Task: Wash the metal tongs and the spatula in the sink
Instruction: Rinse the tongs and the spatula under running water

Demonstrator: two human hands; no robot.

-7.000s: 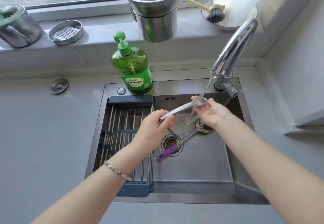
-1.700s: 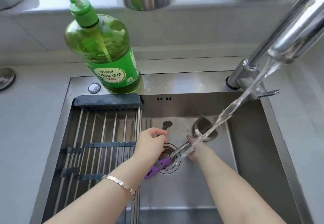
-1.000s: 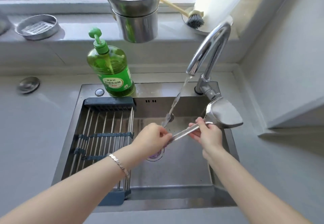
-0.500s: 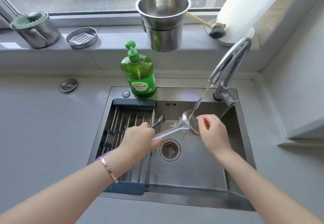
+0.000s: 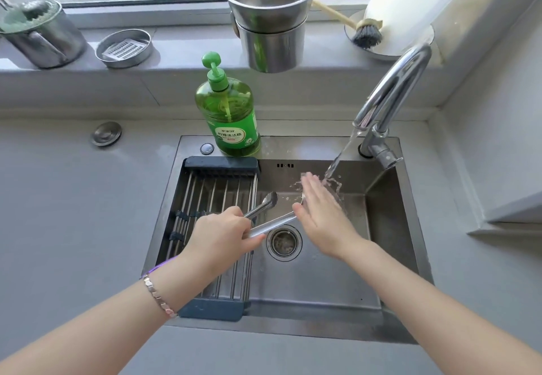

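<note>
Over the steel sink (image 5: 322,286), my left hand (image 5: 223,234) grips two tools together: the metal tongs (image 5: 264,206), tips pointing up and right, and the spatula by its steel shaft (image 5: 275,223). The spatula's purple handle end (image 5: 159,266) peeks out below my left wrist. My right hand (image 5: 319,213) lies flat with straight fingers over the spatula's blade, which it hides. Water from the faucet (image 5: 393,90) splashes onto my right fingers.
A roll-up drying rack (image 5: 211,198) covers the sink's left part, and the drain (image 5: 284,241) sits just below the tools. A green dish-soap bottle (image 5: 231,116) stands on the rear rim. Steel pots (image 5: 269,22), a soap dish (image 5: 124,49) and a brush (image 5: 366,33) line the sill.
My right hand has flattened over the spatula's blade under the stream. My left hand still holds both tools and has shifted slightly toward me.
</note>
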